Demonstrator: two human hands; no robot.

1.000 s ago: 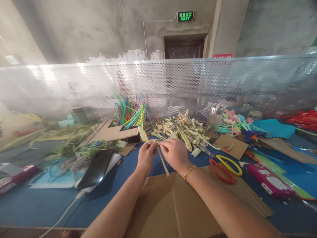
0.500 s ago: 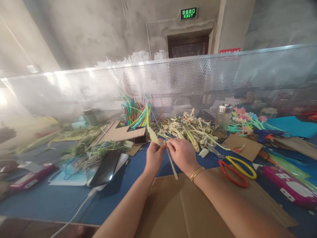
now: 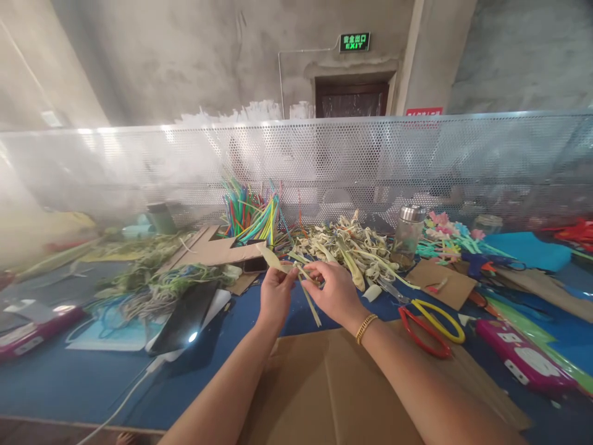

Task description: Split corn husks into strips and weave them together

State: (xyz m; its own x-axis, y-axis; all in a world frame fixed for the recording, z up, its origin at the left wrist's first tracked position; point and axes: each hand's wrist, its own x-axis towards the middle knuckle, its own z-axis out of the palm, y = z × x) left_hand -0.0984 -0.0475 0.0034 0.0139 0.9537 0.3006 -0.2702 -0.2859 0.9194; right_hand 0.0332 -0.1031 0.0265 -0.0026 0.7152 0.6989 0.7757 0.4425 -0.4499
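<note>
A pale green husk strip (image 3: 272, 257) sticks up out of my left hand (image 3: 277, 295), whose thumb and fingers pinch it. My right hand (image 3: 336, 295), with a gold bracelet on the wrist, is just to the right, its thumb and fingertips closed around a narrow part of the strip. Between the hands a thin tail (image 3: 311, 304) hangs down towards the cardboard sheet (image 3: 319, 383). Behind the hands lies a heap of dry, pale husk pieces (image 3: 365, 247).
Red and yellow scissors (image 3: 430, 327) lie right of my right wrist, near a magenta case (image 3: 523, 358). A glass bottle (image 3: 408, 232) stands behind. Left are a black phone (image 3: 185, 318), tangled green fibres (image 3: 171, 287) and colourful stems (image 3: 252, 213). A perforated metal screen (image 3: 194, 161) crosses the back.
The view has shifted, and the table items sit further left. My right fingers have loosened and spread a little from my left fingertips, showing more of the strip between them.
</note>
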